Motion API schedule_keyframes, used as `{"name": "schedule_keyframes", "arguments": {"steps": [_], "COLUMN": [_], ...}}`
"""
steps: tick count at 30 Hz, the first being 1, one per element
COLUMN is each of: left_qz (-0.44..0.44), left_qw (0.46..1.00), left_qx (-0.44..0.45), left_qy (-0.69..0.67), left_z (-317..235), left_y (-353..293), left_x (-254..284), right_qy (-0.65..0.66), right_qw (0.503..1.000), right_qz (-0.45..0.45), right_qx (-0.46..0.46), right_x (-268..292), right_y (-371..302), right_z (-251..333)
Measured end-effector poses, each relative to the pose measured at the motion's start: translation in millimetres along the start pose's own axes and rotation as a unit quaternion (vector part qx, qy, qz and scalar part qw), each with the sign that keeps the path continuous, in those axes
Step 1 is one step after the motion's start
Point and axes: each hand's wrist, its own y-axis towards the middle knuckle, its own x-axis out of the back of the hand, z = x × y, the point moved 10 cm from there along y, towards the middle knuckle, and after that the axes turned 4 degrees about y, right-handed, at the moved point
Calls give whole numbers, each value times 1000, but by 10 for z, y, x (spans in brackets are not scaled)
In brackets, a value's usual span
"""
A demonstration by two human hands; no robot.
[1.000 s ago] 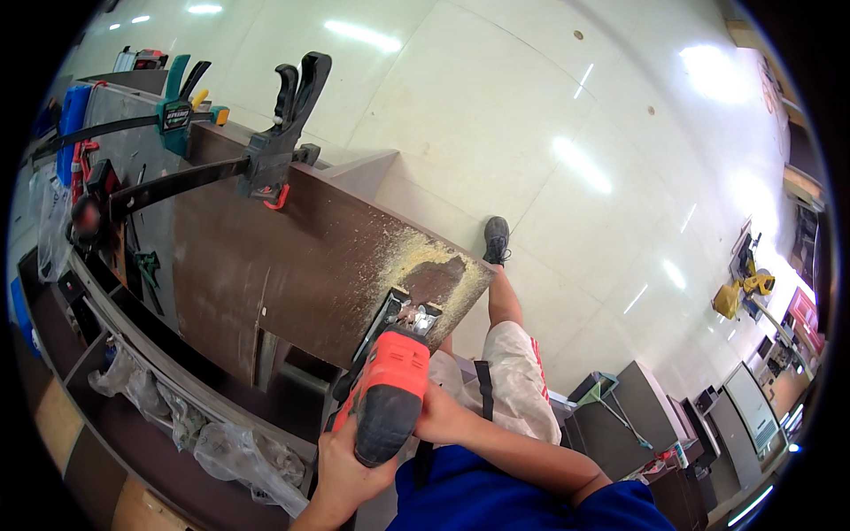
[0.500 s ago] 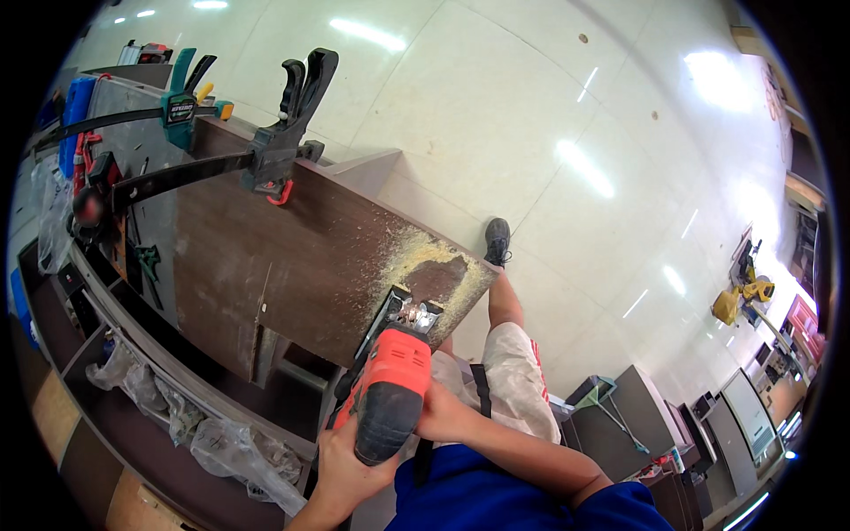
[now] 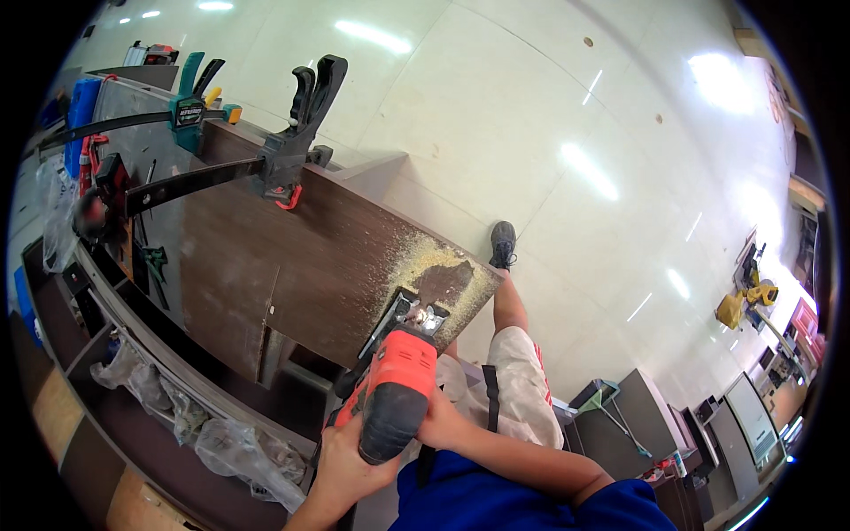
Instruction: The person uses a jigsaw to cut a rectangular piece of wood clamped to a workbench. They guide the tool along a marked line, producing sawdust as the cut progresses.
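A red and black jigsaw (image 3: 400, 372) sits with its metal shoe on a dark brown board (image 3: 328, 239), close to the board's near right corner. My left hand (image 3: 347, 460) is wrapped round the rear left of the jigsaw's body. Against its right side, my right hand (image 3: 440, 420) is closed too, its fingers partly hidden by the tool. Pale sawdust (image 3: 403, 265) lies ahead of the shoe, around a bare dark patch. The blade itself cannot be made out.
A black bar clamp (image 3: 288, 146) and a green-handled clamp (image 3: 188, 111) grip the board's far edge. Below left stand open cabinet compartments holding clear plastic bags (image 3: 239, 451). My shoe (image 3: 503, 243) rests on the tiled floor beyond the corner. A dustpan (image 3: 595, 396) stands at right.
The whole view has shifted slightly down and right. Both hands stay on the jigsaw, and the bare patch in the sawdust has a somewhat different outline.
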Motion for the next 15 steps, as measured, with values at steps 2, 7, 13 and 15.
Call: {"name": "schedule_keyframes", "arguments": {"steps": [2,7,13,15], "left_qz": [4,9,17,21], "left_qw": [1000,1000,1000,1000], "left_qx": [-5,-19,-19,-13], "left_qy": [-2,-6,-9,-7], "left_z": [-22,-22,-8,-6], "left_y": [17,15,24,26], "left_x": [8,4,-15,-15], "right_qy": [-4,-30,-37,-64], "right_qw": [1000,999,999,997], "right_qz": [-4,27,10,5], "right_qx": [12,12,35,45], "right_x": [4,18,31,42], "right_y": [0,53,74,67], "right_z": [7,147,255,251]}}
